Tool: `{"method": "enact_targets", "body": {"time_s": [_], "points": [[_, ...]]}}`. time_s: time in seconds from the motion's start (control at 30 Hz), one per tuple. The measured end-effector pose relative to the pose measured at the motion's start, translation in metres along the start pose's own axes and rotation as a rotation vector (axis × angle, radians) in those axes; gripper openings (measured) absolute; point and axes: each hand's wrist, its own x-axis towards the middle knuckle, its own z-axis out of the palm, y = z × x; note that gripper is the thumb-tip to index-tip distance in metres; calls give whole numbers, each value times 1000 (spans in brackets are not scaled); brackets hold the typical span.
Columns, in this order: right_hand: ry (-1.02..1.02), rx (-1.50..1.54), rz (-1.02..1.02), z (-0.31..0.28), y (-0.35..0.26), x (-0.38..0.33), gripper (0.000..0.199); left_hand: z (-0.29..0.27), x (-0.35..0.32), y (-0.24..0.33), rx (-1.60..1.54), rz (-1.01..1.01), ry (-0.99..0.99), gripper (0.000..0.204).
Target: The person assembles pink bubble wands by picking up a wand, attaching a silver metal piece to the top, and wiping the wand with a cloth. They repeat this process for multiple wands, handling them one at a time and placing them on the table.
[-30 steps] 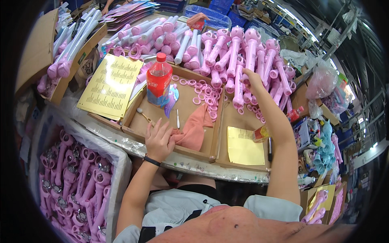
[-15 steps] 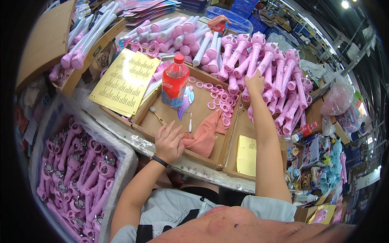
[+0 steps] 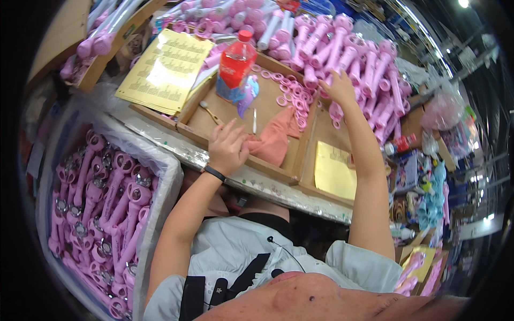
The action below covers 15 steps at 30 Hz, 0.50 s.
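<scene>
My left hand (image 3: 229,148) lies over the front edge of a shallow cardboard tray (image 3: 211,136), fingers stretched out, beside a crumpled orange cloth (image 3: 272,140). My right hand (image 3: 341,90) reaches to the near side of a heap of pink toy wands (image 3: 369,72), its fingers apart. A wand end (image 3: 335,113) shows just below that hand; whether the fingers touch a wand is hard to make out. Inside the tray are several pink rings (image 3: 292,96), a small brush (image 3: 211,113), a thin white-handled tool (image 3: 255,121), a purple-and-blue cutout (image 3: 247,96) and a red-capped bottle (image 3: 235,67).
Yellow printed sheets (image 3: 163,69) lie left of the tray, and another yellow sheet (image 3: 334,168) lies to its right. At my lower left stands a plastic-lined bin (image 3: 170,198) full of pink wands. Pink-and-white wand parts (image 3: 235,12) are piled at the back. A bottle (image 3: 400,143) lies at right.
The view has tilted, so the table sits higher in the picture. My right hand has drawn slightly back from the wand heap, its fingers now spread. My left hand stays by the cloth.
</scene>
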Motion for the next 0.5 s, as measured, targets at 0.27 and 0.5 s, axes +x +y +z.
{"method": "enact_targets", "body": {"time_s": [0.27, 0.5], "points": [[-180, -70, -48, -5, -12, -24, 60, 0, 1, 2, -11, 35, 66, 12], [-142, 123, 219, 15, -63, -36, 72, -1, 0, 3, -18, 33, 82, 11]]}}
